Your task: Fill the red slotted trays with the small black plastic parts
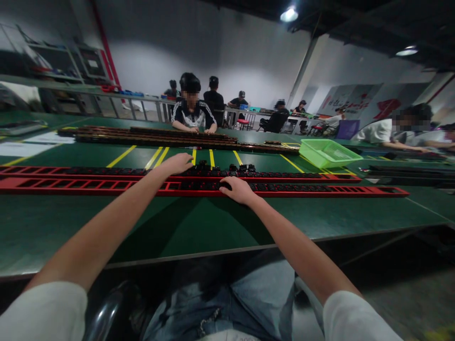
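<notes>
Two long red slotted strips lie side by side across the green table, many slots filled with small black parts. My left hand reaches over the rear strip, fingers stretched forward and open, beside loose black parts. More loose black parts sit on the rear strip to the right. Over the front strip rests my right hand, its fingers curved and the thumb apart from them, touching the black parts below. What lies under its fingers is partly hidden.
Behind the strips are stacked long dark strips and a light green plastic basket. Yellow tape lines mark the table. A person works opposite; another sits at the right near more dark strips. Papers lie at left.
</notes>
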### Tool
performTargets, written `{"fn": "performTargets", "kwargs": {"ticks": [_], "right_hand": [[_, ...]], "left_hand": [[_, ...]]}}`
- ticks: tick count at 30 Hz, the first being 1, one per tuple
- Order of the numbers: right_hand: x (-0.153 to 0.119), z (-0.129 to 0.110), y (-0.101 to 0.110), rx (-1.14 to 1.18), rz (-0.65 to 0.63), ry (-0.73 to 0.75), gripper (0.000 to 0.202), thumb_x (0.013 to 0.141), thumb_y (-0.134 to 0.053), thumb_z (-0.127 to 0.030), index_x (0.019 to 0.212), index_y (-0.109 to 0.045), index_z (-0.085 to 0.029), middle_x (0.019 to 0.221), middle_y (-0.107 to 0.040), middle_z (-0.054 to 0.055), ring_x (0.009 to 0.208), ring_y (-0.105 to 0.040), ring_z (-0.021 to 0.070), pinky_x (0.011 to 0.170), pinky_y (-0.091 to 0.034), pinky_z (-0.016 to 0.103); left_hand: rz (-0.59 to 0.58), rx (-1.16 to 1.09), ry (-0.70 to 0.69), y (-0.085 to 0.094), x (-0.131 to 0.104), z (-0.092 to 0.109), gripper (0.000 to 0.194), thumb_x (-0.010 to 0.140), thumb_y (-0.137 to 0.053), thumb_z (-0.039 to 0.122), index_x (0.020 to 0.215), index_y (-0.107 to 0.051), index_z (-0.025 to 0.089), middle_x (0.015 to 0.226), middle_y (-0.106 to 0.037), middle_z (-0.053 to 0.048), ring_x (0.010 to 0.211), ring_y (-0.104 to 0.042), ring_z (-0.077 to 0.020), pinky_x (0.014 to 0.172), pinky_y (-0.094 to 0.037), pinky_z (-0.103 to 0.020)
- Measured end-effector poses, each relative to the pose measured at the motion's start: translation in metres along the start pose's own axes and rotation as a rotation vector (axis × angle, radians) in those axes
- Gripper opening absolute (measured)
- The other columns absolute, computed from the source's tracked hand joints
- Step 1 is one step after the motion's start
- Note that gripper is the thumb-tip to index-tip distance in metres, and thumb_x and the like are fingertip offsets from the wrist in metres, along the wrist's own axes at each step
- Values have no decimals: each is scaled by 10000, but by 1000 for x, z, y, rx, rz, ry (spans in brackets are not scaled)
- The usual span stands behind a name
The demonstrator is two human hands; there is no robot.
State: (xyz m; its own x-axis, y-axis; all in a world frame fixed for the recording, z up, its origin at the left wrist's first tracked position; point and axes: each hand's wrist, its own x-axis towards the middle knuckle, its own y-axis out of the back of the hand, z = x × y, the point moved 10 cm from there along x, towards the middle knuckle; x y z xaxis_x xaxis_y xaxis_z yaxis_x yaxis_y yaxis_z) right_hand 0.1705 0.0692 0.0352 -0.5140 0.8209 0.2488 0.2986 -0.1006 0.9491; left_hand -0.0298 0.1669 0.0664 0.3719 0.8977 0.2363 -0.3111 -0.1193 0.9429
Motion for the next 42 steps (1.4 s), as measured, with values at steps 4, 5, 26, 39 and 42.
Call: {"fn": "performTargets", "kwargs": {"ticks": [4,5,26,39,42], "right_hand": [[0,1,0,7,7,10,406,955,-588,-448,1271,-649,-201,1232,-697,128,1145,-653,274,956,-515,409],[0,0,0,10,8,13,405,954,-588,-444,1269,-650,-197,1226,-698,131,1137,-656,276,955,-514,410],[-1,1,-3,-29,3,-12,380,983,-546,-436,1275,-644,-214,1258,-690,109,1172,-637,273,971,-502,406],[1,3,-5,-4,-6,-12,390,979,-557,-429,1291,-637,-210,1291,-676,112,1199,-625,279,991,-499,423],[0,3,-5,0,-7,-10,389,979,-557,-430,1286,-639,-205,1290,-677,113,1200,-625,281,991,-499,422]], "left_hand": [[-132,41,52,-36,19,-25,383,832,-535,286,1128,-728,139,1219,-698,-134,1125,-636,-266,1002,-445,-318],[-115,34,54,-36,20,-29,374,836,-532,285,1113,-734,136,1208,-704,-133,1116,-639,-265,1000,-446,-313],[62,-215,86,19,-76,-51,393,840,-541,487,1028,-672,168,965,-710,-75,838,-630,-192,779,-487,-291],[-109,-70,-9,2,-81,-27,362,845,-471,478,728,-646,184,676,-640,-49,635,-553,-165,629,-384,-292],[-102,-19,-24,1,-79,-30,353,850,-463,453,667,-629,201,673,-627,-53,640,-541,-177,644,-374,-311]]}}
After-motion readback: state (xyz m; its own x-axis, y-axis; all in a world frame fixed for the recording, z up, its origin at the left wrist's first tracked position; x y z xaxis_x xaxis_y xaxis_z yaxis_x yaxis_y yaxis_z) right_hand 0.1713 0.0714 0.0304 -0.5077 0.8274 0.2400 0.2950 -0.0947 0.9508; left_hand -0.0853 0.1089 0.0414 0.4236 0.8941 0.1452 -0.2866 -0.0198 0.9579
